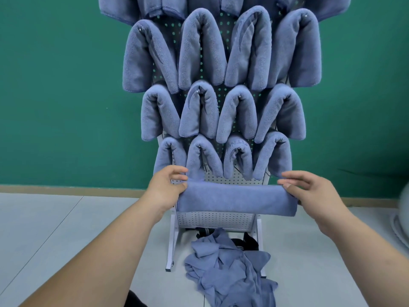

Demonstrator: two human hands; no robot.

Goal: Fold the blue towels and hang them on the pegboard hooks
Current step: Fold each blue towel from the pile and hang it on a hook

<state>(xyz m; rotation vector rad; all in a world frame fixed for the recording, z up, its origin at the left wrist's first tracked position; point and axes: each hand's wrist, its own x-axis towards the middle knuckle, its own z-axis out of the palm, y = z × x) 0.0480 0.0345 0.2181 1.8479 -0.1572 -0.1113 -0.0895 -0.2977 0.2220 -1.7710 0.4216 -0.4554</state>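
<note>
**Operator:** State the location of the work item.

**Instructor:** The folded towel (236, 200) is at lower centre of the frame. It is stretched level as a long band in front of the bare lower part of the pegboard (217, 218), just below the bottom row of hung towels (272, 156). The unfolded pile (228, 269) lies on the floor at bottom centre, by the stand's feet.

**Operator:** State the hand condition.

**Instructor:** The left hand (164, 187) pinches the band's left end, fingers curled over its top edge. The right hand (309, 191) pinches the right end between thumb and fingertips.

**Operator:** Handling properties?

**Instructor:** Judged light, soft and limp. The band will not hold its own shape, and the layers will probably slide apart if one end is released. Grip through all layers at both ends. To drape it over a hook (199, 146), centre the band so both halves drop evenly. Whether a free hook remains cannot be told.
</note>
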